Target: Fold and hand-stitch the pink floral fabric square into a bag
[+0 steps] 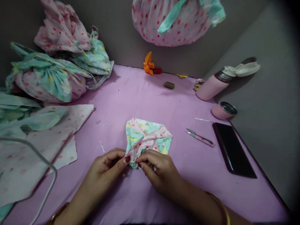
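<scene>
A small patchwork fabric piece, in pink and mint floral print, lies at the middle of the table, its near edge lifted and gathered. My left hand pinches the near left corner of this cloth between thumb and fingers. Close beside it, my right hand is closed on the gathered near edge, fingertips pressed together. Whether a needle or thread sits between the right fingertips is too small to tell. To the right lie thread snips, blades pointing left.
At the right stand a pink bottle and a pink cup, with a black phone nearer me. A thread spool lies farther back. Fabric bags, loose cloth and a grey cable occupy the left.
</scene>
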Demonstrator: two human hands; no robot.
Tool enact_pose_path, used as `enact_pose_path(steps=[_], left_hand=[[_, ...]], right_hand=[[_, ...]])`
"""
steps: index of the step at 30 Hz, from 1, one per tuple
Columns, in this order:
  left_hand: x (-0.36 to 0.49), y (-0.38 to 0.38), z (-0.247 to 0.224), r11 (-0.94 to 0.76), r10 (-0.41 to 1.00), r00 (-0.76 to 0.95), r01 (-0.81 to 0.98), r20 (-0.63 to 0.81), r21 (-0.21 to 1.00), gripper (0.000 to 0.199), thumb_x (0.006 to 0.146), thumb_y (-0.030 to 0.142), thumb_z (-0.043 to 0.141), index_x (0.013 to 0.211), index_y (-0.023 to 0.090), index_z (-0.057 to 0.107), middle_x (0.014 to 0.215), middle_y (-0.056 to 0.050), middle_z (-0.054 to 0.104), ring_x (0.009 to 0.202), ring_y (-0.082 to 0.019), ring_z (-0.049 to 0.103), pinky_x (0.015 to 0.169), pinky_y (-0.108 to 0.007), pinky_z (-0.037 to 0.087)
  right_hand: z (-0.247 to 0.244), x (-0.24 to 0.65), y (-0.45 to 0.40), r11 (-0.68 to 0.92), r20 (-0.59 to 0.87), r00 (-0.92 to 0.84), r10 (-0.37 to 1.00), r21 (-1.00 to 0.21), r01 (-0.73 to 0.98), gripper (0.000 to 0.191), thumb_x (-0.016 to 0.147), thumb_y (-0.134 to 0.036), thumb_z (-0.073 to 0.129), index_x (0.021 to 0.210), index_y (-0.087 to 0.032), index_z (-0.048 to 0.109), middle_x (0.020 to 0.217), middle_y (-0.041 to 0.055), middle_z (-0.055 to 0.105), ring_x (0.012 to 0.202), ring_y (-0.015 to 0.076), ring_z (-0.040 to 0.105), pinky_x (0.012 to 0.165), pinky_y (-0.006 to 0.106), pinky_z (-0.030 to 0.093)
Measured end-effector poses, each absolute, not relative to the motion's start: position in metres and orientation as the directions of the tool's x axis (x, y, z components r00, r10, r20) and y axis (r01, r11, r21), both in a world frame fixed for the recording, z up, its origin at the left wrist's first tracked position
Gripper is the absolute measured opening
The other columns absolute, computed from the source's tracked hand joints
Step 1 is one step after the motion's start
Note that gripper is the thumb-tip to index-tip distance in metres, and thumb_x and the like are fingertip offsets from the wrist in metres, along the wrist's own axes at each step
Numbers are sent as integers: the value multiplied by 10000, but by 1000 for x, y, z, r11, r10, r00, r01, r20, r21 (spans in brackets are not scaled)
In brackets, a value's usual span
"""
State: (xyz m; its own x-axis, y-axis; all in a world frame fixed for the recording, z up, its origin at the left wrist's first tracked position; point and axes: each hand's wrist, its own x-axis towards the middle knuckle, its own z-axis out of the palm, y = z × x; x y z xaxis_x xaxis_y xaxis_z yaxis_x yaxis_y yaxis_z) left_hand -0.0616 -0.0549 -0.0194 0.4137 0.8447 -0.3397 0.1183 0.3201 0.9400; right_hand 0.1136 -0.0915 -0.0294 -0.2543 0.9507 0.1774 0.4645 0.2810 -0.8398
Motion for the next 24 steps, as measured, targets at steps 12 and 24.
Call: enact_pose_path(steps=[12,24], left_hand=[[-63,-63,-19,175,925,272,315,-265,933,53,728,229,642,752,243,687,730,9,712,711,-182,634,649,-244,479],[-64,-72,-20,-196,934,357,491,9,849,141,712,173,654,797,273,705,746,10,731,675,-179,660,640,-230,484]], right_hand=[[-30,115,-91,352,215,-305,928,-775,524,215,822,-70,438,878,-169,620,765,39,621,705,140,567,616,242,431],[-33,115,-96,380,188,-354,916,-685,621,213,831,-81,405,853,-142,607,753,68,601,697,162,560,616,269,428]])
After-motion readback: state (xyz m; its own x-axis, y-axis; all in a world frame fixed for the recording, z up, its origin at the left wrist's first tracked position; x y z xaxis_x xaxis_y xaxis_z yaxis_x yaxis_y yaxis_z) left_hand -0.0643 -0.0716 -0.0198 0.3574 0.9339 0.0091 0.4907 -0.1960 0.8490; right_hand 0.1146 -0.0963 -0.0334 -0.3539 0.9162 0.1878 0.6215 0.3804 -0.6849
